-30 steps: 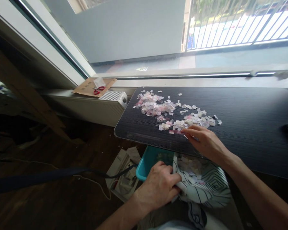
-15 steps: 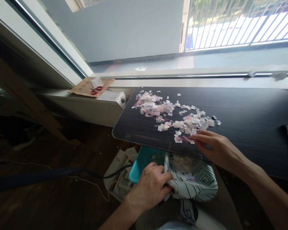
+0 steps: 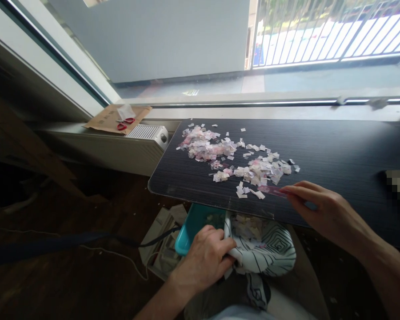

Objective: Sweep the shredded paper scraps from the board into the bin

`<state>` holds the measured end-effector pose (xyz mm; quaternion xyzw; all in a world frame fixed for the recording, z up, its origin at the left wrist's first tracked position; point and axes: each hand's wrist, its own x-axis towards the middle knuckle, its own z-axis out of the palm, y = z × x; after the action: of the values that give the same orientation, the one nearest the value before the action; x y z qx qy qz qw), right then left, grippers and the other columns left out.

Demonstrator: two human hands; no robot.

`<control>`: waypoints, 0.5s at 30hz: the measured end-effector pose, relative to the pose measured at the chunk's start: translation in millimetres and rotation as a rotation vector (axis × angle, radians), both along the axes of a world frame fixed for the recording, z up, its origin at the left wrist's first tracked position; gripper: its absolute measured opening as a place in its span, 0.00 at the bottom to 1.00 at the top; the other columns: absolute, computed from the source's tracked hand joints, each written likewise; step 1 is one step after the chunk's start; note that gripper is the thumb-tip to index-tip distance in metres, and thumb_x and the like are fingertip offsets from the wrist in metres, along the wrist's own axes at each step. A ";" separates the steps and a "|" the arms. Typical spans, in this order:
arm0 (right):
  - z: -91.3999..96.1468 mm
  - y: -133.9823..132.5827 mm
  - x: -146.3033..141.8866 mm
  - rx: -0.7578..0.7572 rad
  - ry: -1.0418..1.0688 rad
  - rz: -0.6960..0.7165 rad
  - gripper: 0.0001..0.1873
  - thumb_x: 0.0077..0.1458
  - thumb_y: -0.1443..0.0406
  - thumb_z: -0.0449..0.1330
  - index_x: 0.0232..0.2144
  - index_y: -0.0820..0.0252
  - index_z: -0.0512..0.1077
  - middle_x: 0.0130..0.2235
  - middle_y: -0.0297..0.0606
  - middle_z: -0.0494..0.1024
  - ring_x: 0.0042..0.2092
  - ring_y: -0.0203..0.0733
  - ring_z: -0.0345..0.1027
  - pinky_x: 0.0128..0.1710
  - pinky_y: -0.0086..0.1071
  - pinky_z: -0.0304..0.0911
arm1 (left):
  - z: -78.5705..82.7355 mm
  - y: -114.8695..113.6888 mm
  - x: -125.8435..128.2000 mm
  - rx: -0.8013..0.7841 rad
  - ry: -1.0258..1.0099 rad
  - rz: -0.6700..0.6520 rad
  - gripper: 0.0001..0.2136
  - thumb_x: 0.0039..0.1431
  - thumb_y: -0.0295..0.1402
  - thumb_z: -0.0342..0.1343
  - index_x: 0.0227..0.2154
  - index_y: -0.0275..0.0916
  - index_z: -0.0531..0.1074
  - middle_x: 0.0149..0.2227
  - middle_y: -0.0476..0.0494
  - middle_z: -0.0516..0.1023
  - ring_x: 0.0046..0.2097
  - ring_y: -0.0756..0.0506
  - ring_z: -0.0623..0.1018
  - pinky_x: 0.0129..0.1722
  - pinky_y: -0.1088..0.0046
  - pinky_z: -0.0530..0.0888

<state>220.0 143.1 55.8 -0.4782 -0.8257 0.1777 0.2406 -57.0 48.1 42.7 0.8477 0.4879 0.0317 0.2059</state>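
My right hand [image 3: 323,211] pinches the end of a thin pink translucent strip [image 3: 270,190] just over the front part of the dark table [image 3: 340,155]. Beside the strip's free end lie small paper scraps [image 3: 260,171], white with some pink. A second heap of scraps [image 3: 205,144] spreads farther left. Below the table edge, my left hand [image 3: 208,255] is closed on the rim of a white cloth-like container [image 3: 280,251] with black line patterns. More scraps show inside it. Next to it stands a teal bin [image 3: 188,229], partly covered by my left hand.
Red-handled scissors [image 3: 126,123] lie on a brown envelope [image 3: 102,120] on the sill at left, above a white radiator [image 3: 150,133]. A dark strap [image 3: 133,243] and a pale cable cross the lower left. A window runs behind the table.
My right hand has moved to the right with the pink strip, drawing it away from the scraps nearest the edge. My left hand keeps its hold on the patterned container.
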 end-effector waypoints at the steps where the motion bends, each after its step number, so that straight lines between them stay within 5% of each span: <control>1: -1.1 -1.9 2.3 0.002 -0.005 -0.007 0.12 0.59 0.64 0.53 0.43 0.55 0.74 0.39 0.38 0.76 0.36 0.38 0.70 0.35 0.30 0.64 | -0.5 -0.1 0.2 -0.001 -0.002 0.003 0.02 0.58 0.32 0.56 0.30 0.41 0.70 0.28 0.50 0.68 0.33 0.47 0.68 0.37 0.70 0.64; 6: -5.5 -10.0 4.5 -0.054 0.021 0.057 0.11 0.59 0.65 0.53 0.42 0.54 0.74 0.38 0.37 0.75 0.35 0.37 0.69 0.33 0.30 0.64 | -0.7 -0.5 1.3 -0.010 -0.006 0.009 0.03 0.58 0.33 0.57 0.31 0.41 0.71 0.28 0.50 0.68 0.34 0.46 0.69 0.37 0.70 0.64; 15: -11.0 -8.2 7.7 -0.087 0.015 -0.038 0.11 0.58 0.63 0.54 0.39 0.56 0.74 0.37 0.38 0.77 0.32 0.39 0.71 0.29 0.30 0.65 | -1.5 -1.9 2.5 -0.007 -0.005 0.011 0.03 0.59 0.33 0.55 0.31 0.41 0.71 0.28 0.50 0.68 0.34 0.46 0.69 0.39 0.69 0.65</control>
<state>227.7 134.9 44.8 -0.5024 -0.8062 0.2126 0.2290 -54.5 46.2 41.2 0.8443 0.4920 0.0332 0.2098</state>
